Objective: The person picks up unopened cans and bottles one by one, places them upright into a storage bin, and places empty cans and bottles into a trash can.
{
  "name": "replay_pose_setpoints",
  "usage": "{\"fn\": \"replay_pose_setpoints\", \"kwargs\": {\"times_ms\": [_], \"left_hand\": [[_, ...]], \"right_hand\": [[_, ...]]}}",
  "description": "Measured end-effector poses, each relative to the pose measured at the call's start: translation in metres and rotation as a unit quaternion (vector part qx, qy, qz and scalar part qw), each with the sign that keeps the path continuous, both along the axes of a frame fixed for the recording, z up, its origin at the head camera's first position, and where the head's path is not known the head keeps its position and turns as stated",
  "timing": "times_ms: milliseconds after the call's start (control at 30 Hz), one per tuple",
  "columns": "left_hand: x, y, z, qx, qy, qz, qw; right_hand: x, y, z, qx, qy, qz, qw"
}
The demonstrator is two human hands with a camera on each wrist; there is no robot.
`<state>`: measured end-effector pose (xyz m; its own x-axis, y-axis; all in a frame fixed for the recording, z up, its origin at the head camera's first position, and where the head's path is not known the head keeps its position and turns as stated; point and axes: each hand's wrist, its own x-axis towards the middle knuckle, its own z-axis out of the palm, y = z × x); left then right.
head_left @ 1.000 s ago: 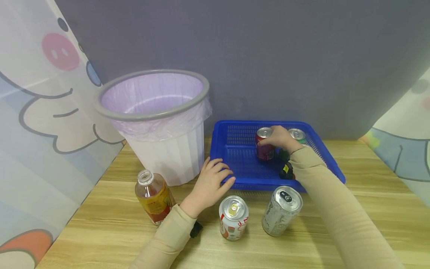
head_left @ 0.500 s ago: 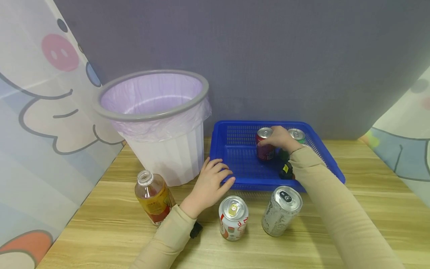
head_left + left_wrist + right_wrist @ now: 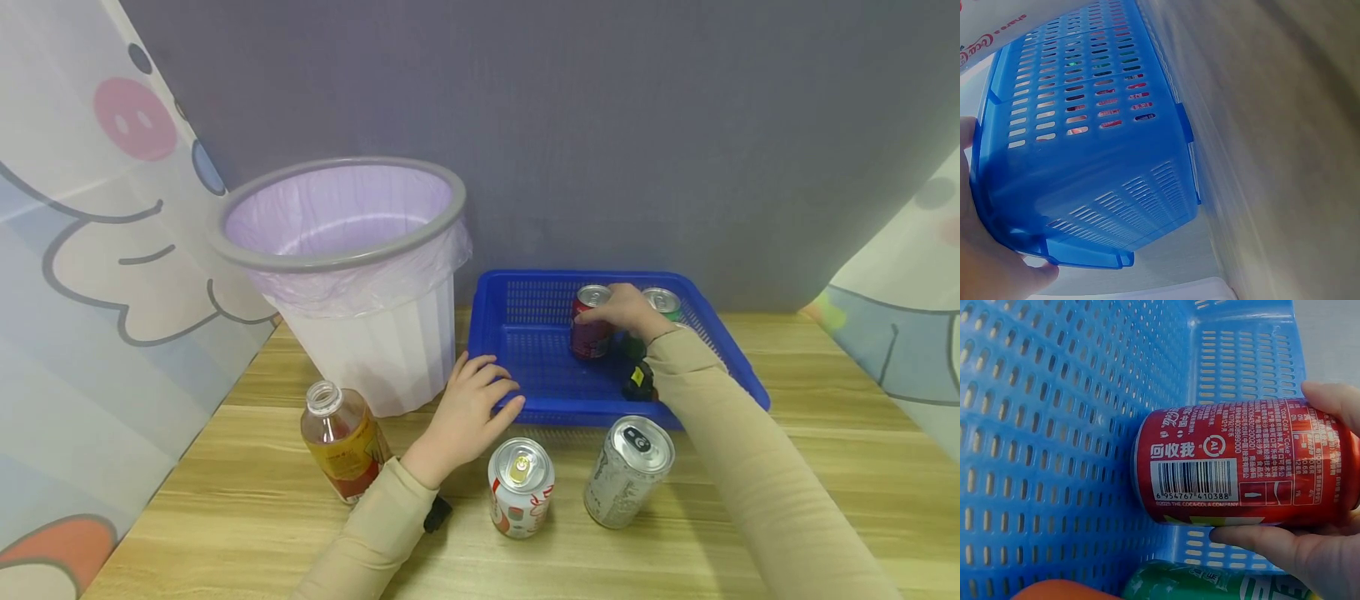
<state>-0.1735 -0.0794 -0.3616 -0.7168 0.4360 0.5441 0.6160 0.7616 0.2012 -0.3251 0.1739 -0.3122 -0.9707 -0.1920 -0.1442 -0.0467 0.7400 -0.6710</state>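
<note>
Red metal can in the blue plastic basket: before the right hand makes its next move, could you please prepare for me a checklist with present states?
1. Right hand holding the red metal can: ok, thumb and fingers on its sides.
2. Can roughly upright: ok, by the head view.
3. Can's base clear of the floor of the blue plastic basket: cannot tell.
4. Left hand at the basket: ok, at its near left corner.
5. White plastic bin uncovered: ok, purple liner visible inside.
6. Clear plastic bottle capped: not ok, its mouth is open.
</note>
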Motion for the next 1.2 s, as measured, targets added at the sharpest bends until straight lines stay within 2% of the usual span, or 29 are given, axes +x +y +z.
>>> {"fn": "replay_pose_setpoints", "kwargs": {"times_ms": [300,600,900,1200], "left_hand": [[-0.0006,0.0012,0.0005,0.003,-0.001,-0.001,1.0],[-0.002,0.0007,0.0026,-0.011,-0.026,0.009,0.9996],[-0.001,0.001,0.0009,-0.014,-0.024,0.011,0.9995],[-0.0021,0.0011,0.0021,-0.014,-0.016,0.008,0.9998]], "right_hand": [[-0.0016,0.0004,-0.0015,0.0,-0.005,-0.006,1.0],[0.001,-0.0022,0.0033,0.023,-0.023,-0.006,0.999],[0.0003,-0.004,0.0013,0.055,0.024,-0.015,0.998],[0.0004,-0.0042,0.0029,0.056,0.015,-0.006,0.998]]}}
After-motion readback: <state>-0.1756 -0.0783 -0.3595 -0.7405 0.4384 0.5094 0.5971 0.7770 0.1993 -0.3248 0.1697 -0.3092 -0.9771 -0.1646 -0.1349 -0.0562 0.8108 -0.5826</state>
